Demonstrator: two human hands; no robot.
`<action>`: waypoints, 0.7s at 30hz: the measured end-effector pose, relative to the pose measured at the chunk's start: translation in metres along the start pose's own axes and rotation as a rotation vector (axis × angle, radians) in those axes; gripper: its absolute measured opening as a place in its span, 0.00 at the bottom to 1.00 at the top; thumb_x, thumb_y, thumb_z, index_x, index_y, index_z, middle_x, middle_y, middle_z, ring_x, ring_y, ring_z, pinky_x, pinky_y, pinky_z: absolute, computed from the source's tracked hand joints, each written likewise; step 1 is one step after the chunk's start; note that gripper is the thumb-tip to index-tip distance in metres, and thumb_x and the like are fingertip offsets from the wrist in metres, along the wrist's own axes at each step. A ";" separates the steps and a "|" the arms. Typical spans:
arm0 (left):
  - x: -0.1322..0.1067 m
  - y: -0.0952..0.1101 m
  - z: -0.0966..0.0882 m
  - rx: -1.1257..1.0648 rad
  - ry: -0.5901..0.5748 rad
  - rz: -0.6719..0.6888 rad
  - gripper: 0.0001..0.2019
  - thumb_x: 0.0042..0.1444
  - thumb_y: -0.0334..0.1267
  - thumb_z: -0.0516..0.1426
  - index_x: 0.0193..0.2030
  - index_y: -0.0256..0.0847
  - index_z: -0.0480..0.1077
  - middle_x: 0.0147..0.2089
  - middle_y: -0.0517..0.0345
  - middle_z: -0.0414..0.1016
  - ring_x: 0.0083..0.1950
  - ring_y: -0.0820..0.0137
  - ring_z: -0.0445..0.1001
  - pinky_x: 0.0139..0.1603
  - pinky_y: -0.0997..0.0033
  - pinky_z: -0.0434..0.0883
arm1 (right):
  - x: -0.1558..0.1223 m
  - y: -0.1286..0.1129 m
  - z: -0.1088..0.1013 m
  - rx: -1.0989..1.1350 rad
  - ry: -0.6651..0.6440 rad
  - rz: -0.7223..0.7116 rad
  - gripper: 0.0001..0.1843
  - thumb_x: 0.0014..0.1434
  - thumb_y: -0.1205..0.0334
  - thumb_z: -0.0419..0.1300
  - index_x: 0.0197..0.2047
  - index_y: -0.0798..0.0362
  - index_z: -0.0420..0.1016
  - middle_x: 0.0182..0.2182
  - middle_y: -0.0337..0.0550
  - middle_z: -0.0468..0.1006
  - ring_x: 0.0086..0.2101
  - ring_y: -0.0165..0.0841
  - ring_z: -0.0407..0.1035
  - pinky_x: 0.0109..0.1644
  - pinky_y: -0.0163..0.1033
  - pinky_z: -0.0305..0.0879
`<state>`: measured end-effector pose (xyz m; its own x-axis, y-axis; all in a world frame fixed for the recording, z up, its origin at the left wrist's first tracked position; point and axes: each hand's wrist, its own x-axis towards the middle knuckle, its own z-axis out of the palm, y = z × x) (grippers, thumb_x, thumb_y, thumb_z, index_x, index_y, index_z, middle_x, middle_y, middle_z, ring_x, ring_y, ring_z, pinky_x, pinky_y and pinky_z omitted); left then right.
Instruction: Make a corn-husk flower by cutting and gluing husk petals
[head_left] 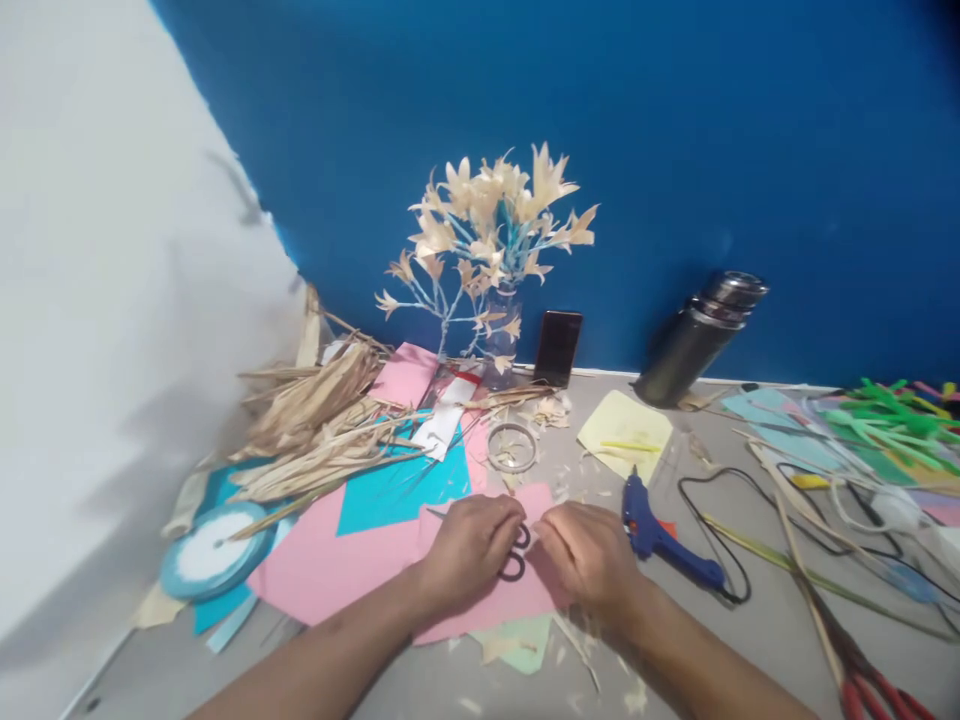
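My left hand rests on a pink paper sheet, its fingers curled over a pair of black-handled scissors whose loops show between my hands. Just to the right, my right hand has its fingers bent and pinched together near the scissors' handles; what they pinch is too small to see. Both hands lie over the pink sheet at the table's front middle.
A blue glue gun with its black cord lies right of my hands. Behind stand a vase of dried-leaf flowers, a phone, a steel flask, a tape ring, dried leaves, cyan paper and red-handled scissors.
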<state>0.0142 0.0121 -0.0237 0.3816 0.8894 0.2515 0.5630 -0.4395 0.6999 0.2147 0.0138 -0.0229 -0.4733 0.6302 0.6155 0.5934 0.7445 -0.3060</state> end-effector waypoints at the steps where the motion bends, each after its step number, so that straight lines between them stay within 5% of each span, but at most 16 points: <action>1: -0.001 0.002 0.000 0.011 -0.018 0.015 0.16 0.69 0.38 0.46 0.33 0.41 0.71 0.29 0.58 0.75 0.32 0.70 0.71 0.38 0.70 0.63 | 0.000 -0.001 0.000 0.009 0.008 -0.011 0.18 0.70 0.68 0.49 0.27 0.52 0.65 0.20 0.37 0.68 0.23 0.29 0.61 0.33 0.37 0.51; 7: -0.001 0.011 -0.001 0.000 -0.058 0.048 0.21 0.71 0.40 0.43 0.25 0.41 0.61 0.25 0.60 0.67 0.29 0.70 0.65 0.36 0.69 0.60 | -0.001 -0.003 0.006 0.018 -0.065 -0.023 0.17 0.70 0.68 0.48 0.28 0.52 0.67 0.21 0.38 0.69 0.23 0.30 0.61 0.31 0.37 0.50; 14: -0.003 0.014 0.000 -0.068 -0.076 0.030 0.22 0.71 0.42 0.44 0.25 0.41 0.61 0.26 0.59 0.70 0.30 0.70 0.66 0.38 0.69 0.62 | -0.004 -0.002 0.008 0.002 -0.181 0.015 0.17 0.70 0.66 0.49 0.27 0.51 0.66 0.21 0.39 0.71 0.23 0.31 0.62 0.31 0.38 0.51; 21: -0.004 0.016 -0.001 -0.100 -0.016 0.026 0.23 0.71 0.43 0.44 0.24 0.41 0.62 0.25 0.59 0.70 0.29 0.71 0.67 0.38 0.70 0.62 | -0.003 -0.006 0.015 0.082 -0.222 0.004 0.09 0.68 0.66 0.52 0.35 0.52 0.68 0.31 0.45 0.73 0.34 0.37 0.66 0.38 0.40 0.59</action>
<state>0.0207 0.0013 -0.0124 0.4078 0.8752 0.2604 0.4767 -0.4473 0.7567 0.2030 0.0106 -0.0340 -0.6083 0.6595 0.4417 0.5448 0.7516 -0.3719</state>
